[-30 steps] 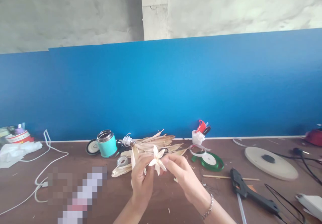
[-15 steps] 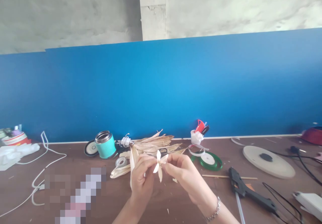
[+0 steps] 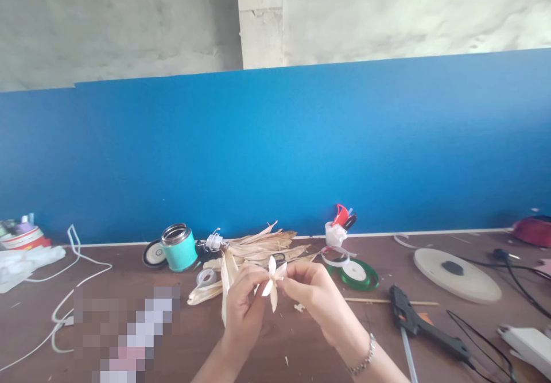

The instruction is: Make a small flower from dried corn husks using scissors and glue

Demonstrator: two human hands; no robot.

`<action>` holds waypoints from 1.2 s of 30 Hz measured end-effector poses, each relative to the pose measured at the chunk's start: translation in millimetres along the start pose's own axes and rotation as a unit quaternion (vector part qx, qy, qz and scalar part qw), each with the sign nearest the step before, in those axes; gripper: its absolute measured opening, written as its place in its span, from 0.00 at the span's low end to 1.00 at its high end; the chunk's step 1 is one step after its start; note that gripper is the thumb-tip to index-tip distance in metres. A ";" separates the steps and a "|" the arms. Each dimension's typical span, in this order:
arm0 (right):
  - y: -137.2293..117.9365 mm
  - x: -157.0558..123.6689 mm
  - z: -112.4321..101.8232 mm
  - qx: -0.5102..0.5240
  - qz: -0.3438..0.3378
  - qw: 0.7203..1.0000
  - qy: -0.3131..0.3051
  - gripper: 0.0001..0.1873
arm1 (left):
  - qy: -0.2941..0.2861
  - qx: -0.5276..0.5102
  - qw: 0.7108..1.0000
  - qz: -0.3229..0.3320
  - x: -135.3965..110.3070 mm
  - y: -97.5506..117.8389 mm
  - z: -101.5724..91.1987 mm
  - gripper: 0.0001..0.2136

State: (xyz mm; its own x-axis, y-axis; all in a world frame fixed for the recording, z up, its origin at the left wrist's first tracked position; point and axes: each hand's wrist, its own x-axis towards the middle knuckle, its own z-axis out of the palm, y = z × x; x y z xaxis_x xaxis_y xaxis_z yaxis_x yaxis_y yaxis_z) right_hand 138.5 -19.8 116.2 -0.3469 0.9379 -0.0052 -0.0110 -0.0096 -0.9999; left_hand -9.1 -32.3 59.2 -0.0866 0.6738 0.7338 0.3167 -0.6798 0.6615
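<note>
A small cream flower made of dried husk petals [image 3: 272, 280] is held above the brown table [image 3: 181, 320] between both hands. My left hand [image 3: 241, 305] pinches it from the left and also holds a long pale husk strip [image 3: 224, 282] that hangs down. My right hand [image 3: 316, 297], with a bracelet at the wrist, pinches the flower from the right with its fingertips. Behind the hands lies a heap of dried husk leaves [image 3: 264, 245].
A teal jar [image 3: 178, 247], tape roll [image 3: 207, 275], green ribbon spool [image 3: 358, 273], cup of tools [image 3: 338, 231], thin stick [image 3: 387, 301], black glue gun [image 3: 424, 328], round white board [image 3: 458, 268], cables, white cord [image 3: 77, 274], and a blurred patch [image 3: 124, 331]. Blue wall panel behind.
The flower has turned a little between the fingertips and both hands have shifted slightly. The view has drifted slightly. Nothing was put down or picked up.
</note>
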 end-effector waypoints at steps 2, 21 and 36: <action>-0.1 0.3 0.1 0.001 -0.002 1.000 0.001 0.13 | -0.005 -0.006 1.000 -0.006 1.0 0.7 -0.6 0.08; -0.7 -1.1 -3.5 0.000 -0.015 0.999 -0.040 0.09 | -0.014 -0.074 0.997 -0.016 5.3 1.3 -2.5 0.06; -13.3 -0.4 -27.0 -0.069 -0.011 0.993 -0.095 0.13 | -0.090 -0.029 0.995 0.028 11.9 4.2 -10.1 0.07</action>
State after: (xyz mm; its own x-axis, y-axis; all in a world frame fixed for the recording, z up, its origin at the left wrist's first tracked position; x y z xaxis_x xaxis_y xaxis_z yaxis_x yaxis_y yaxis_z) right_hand 164.2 -10.7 129.1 -0.5186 0.8550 0.0070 0.1036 0.0709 -0.9921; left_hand -18.4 -30.1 72.2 0.1024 0.6721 0.7334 0.2602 -0.7297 0.6324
